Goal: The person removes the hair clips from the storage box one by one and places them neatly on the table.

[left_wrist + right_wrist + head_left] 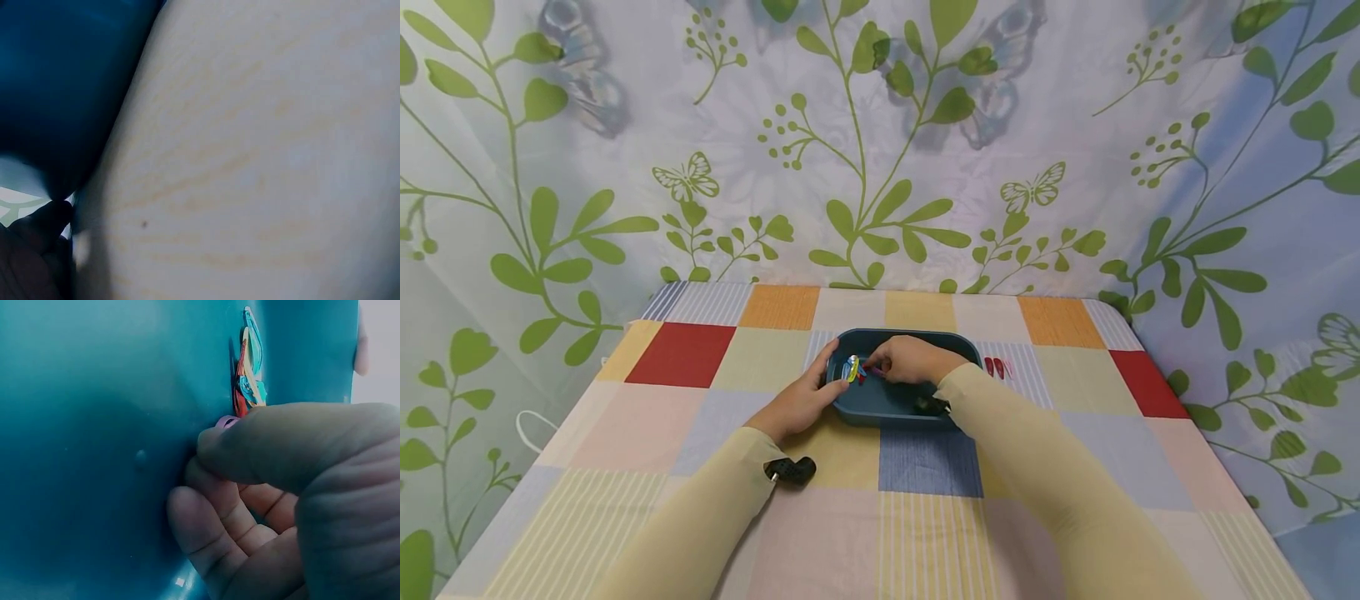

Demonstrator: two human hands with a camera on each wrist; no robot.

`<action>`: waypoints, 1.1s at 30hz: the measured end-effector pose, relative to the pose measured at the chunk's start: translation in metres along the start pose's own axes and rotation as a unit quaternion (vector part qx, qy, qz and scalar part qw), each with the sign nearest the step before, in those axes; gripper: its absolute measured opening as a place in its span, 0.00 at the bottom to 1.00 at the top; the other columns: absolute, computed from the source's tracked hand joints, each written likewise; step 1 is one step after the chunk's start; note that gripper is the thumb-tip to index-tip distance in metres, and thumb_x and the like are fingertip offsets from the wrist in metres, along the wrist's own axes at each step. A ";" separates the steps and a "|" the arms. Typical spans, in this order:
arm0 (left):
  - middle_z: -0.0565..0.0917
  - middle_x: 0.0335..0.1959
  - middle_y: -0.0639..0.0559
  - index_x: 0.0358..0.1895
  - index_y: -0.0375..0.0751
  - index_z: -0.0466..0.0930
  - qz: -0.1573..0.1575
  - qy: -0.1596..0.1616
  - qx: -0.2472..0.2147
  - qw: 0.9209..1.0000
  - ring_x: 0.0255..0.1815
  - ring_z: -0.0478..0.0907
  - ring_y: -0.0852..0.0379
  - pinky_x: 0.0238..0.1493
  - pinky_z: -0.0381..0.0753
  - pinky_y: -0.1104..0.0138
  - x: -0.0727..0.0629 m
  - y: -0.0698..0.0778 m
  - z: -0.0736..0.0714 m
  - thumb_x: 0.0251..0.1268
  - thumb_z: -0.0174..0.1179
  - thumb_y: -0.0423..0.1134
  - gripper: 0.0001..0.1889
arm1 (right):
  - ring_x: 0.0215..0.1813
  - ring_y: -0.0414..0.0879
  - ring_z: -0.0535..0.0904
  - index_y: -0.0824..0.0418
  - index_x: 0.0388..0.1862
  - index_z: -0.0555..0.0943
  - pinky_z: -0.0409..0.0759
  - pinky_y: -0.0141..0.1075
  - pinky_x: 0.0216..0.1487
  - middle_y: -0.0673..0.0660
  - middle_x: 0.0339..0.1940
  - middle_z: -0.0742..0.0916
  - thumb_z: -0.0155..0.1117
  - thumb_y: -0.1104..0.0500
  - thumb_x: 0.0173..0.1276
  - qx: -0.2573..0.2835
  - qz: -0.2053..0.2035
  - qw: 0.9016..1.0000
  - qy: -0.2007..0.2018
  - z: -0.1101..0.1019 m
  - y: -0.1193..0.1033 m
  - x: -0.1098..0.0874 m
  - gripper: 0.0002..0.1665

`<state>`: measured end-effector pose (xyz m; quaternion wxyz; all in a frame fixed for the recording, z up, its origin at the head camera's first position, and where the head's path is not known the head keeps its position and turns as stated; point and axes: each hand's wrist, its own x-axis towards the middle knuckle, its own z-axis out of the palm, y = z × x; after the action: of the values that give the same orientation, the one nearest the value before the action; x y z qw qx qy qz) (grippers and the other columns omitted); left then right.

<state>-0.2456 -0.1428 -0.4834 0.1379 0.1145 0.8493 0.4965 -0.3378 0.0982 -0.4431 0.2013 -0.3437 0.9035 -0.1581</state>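
A dark blue plastic tray (865,419) lies on the patchwork cloth. My left hand (801,402) holds its left side, thumb at the rim and fingers along the outer wall. Inside, near the left wall, lies a small bunch of colourful snap hair clips (852,368), with blue, yellow and red among them. My right hand (913,360) reaches into the tray just right of the bunch. Between its thumb and forefinger it pinches a purple hair clip (226,421), mostly hidden by the fingertips. In the left wrist view, skin fills most of the picture beside the tray.
Two red hair clips (994,367) and a pink one (1008,367) lie on the cloth right of the tray, near my right forearm. A leaf-patterned curtain (880,167) hangs behind the table. A white cable loop (531,425) shows at the left edge.
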 end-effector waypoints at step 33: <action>0.52 0.87 0.42 0.86 0.73 0.35 0.003 0.002 0.008 1.000 0.87 0.50 0.38 0.83 0.49 0.37 -0.001 -0.001 0.003 0.82 0.52 0.56 0.41 | 0.45 0.56 0.88 0.61 0.73 0.77 0.87 0.49 0.51 0.69 0.51 0.88 0.59 0.62 0.77 0.210 0.143 0.942 0.219 -0.051 0.094 -0.125 0.26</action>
<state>-0.2435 -0.1415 -0.4859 0.1338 0.1177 0.8531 0.4903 -0.3286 0.2580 -0.4069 0.0863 -0.1173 0.9111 -0.3857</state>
